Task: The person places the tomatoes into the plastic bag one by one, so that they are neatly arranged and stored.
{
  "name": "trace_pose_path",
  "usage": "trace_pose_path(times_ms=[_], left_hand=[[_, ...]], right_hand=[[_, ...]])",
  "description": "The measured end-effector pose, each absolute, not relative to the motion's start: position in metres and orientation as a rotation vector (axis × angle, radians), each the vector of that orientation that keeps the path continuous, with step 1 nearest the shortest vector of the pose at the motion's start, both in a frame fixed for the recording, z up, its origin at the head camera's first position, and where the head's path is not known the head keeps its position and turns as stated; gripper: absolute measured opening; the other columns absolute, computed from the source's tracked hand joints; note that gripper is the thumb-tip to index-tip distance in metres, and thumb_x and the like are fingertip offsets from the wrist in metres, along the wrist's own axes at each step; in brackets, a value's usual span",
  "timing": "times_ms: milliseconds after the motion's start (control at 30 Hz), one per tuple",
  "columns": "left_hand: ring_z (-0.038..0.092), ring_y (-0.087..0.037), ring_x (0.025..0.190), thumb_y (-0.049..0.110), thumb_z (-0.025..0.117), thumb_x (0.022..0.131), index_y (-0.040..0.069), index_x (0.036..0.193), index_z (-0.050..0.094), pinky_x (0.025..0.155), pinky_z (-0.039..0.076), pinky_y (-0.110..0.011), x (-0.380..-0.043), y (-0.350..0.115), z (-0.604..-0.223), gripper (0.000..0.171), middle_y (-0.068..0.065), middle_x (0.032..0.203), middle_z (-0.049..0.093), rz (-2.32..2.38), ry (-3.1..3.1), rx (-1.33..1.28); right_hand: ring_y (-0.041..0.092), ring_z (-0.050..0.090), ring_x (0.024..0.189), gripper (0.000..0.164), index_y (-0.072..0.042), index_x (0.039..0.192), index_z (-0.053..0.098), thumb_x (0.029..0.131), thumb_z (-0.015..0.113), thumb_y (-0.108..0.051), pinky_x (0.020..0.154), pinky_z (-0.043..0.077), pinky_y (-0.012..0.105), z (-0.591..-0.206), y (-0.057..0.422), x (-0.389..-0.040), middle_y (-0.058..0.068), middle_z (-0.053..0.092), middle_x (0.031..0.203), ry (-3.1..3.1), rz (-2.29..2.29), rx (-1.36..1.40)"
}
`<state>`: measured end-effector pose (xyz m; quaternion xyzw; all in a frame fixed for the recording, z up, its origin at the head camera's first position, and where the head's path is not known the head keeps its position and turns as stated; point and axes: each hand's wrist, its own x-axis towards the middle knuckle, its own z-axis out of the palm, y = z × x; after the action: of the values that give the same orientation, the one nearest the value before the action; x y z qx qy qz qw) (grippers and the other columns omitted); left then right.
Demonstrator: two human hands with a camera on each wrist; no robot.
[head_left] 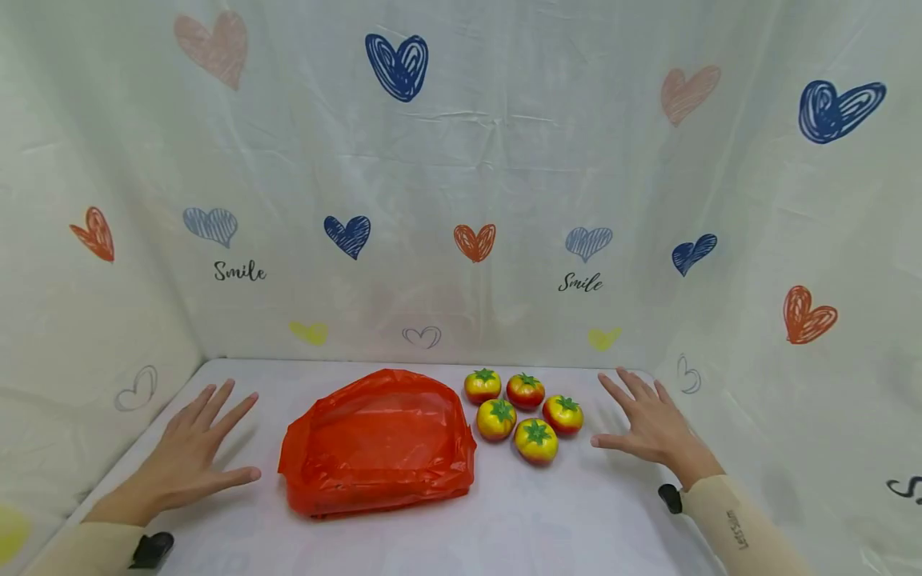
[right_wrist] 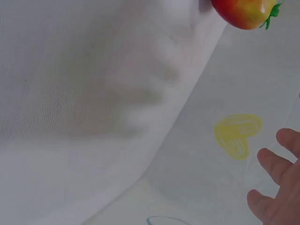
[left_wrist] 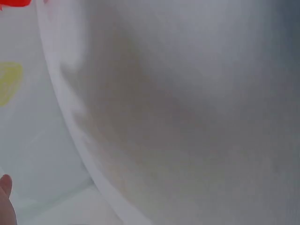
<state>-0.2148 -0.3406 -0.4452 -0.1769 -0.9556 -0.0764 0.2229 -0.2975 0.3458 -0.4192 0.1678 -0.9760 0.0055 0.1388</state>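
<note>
A red plastic bag (head_left: 382, 440) lies on the white table, its mouth spread toward the near side. To its right sit several red-and-yellow tomatoes (head_left: 536, 442) with green leafy tops, grouped close together. My left hand (head_left: 190, 452) hovers left of the bag, fingers spread, holding nothing. Right of the tomatoes, my right hand (head_left: 648, 424) is held with its fingers apart and nothing in it. One tomato (right_wrist: 243, 11) shows at the top of the right wrist view, away from the fingertips (right_wrist: 269, 161). Only a bit of the bag (left_wrist: 14, 2) enters the left wrist view.
A white curtain (head_left: 497, 160) printed with hearts and "Smile" rises behind the table and along both sides. The white tabletop (head_left: 461, 536) extends in front of the bag and tomatoes. Dark wrist straps (head_left: 153, 550) show at both cuffs.
</note>
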Motion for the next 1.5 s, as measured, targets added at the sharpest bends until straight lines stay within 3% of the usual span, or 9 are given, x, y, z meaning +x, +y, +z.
trace_pose_path(times_ms=[133, 200, 333, 833, 1500], left_hand=[[0.01, -0.045, 0.139, 0.061, 0.073, 0.068, 0.026, 0.153, 0.019, 0.101, 0.008, -0.075, -0.216, -0.328, -0.441, 0.107, -0.018, 0.156, 0.011, -0.284, -2.687, -0.47], [0.019, -0.047, 0.134, 0.061, 0.073, 0.069, 0.027, 0.153, 0.02, 0.095, 0.021, -0.075, -0.217, -0.322, -0.439, 0.105, -0.018, 0.155, 0.015, -0.309, -2.705, -0.467], [0.031, -0.048, 0.126, 0.062, 0.072, 0.071, 0.029, 0.152, 0.022, 0.089, 0.032, -0.075, -0.217, -0.31, -0.436, 0.101, -0.019, 0.153, 0.019, -0.38, -2.744, -0.47], [0.038, -0.052, 0.123, 0.059, 0.071, 0.075, 0.021, 0.148, 0.032, 0.077, 0.045, -0.069, -0.223, -0.266, -0.429, 0.091, -0.024, 0.15, 0.018, -0.726, -2.853, -0.416], [0.037, -0.048, 0.123, 0.045, 0.078, 0.073, 0.021, 0.142, 0.037, 0.084, 0.046, -0.064, -0.227, -0.249, -0.434, 0.084, -0.026, 0.144, 0.024, -0.951, -3.0, -0.308]], right_hand=[[0.044, 0.024, 0.136, 0.105, -0.026, 0.151, 0.026, 0.067, 0.062, -0.077, 0.109, 0.01, 0.065, -0.421, 0.342, -0.298, 0.02, 0.022, 0.154, -2.846, 0.049, 0.486], [0.045, 0.026, 0.135, 0.105, -0.027, 0.152, 0.024, 0.068, 0.061, -0.078, 0.109, 0.013, 0.064, -0.422, 0.34, -0.299, 0.02, 0.021, 0.154, -2.852, 0.057, 0.489], [0.047, 0.032, 0.132, 0.103, -0.027, 0.151, 0.026, 0.069, 0.062, -0.076, 0.107, 0.019, 0.064, -0.424, 0.335, -0.299, 0.019, 0.023, 0.154, -2.848, 0.095, 0.499], [0.046, 0.034, 0.131, 0.1, -0.026, 0.15, 0.028, 0.069, 0.066, -0.071, 0.097, 0.03, 0.07, -0.429, 0.317, -0.301, 0.016, 0.025, 0.154, -2.89, 0.257, 0.472], [0.046, 0.033, 0.132, 0.093, -0.026, 0.149, 0.031, 0.074, 0.066, -0.067, 0.094, 0.032, 0.071, -0.434, 0.301, -0.305, 0.014, 0.025, 0.153, -2.951, 0.552, 0.463]])
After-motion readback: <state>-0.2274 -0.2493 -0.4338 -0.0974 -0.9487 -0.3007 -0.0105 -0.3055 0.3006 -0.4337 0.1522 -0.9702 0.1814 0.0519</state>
